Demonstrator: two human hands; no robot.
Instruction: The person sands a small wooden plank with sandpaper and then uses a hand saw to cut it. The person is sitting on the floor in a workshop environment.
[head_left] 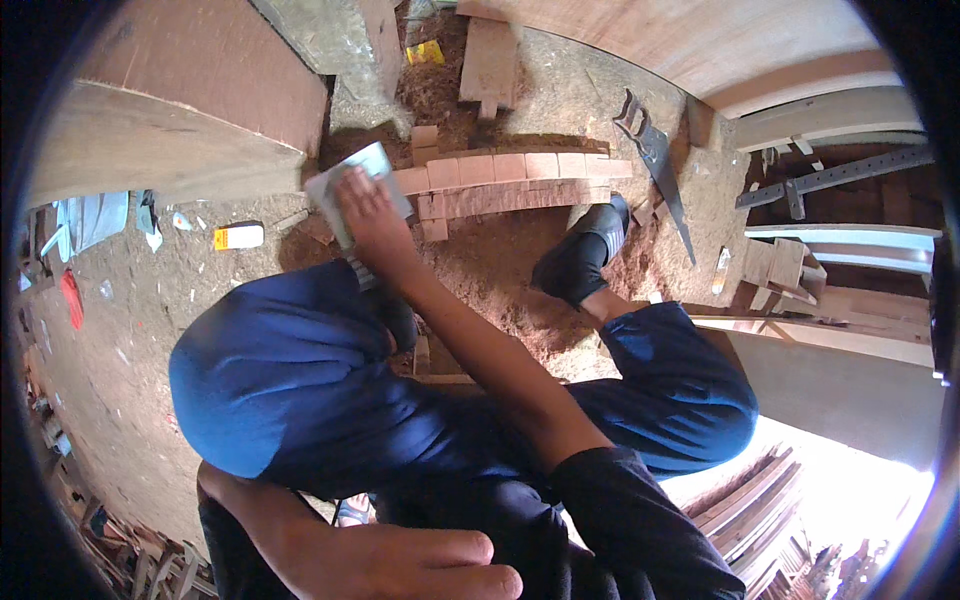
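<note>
My right hand (368, 212) reaches across my body and holds a pale grey flat sheet (372, 160), its fingers laid over the top. The sheet is at the left end of a curved wooden piece (500, 169) made of several joined light blocks. Beneath that piece, a lower wooden bar (510, 201) and small wood blocks lie on the ground. My left hand (400, 562) is near my lap at the bottom, its visible fingers stretched out. Nothing shows in it, and part of the hand is cut off by the frame's edge.
A handsaw (658, 160) lies right of the curved piece, near my shoe (590, 245). Large wooden panels (200, 110) stand at the left. A white and yellow bottle (238, 236) lies on the dusty ground. Wooden frames and boards (850, 250) are stacked at the right.
</note>
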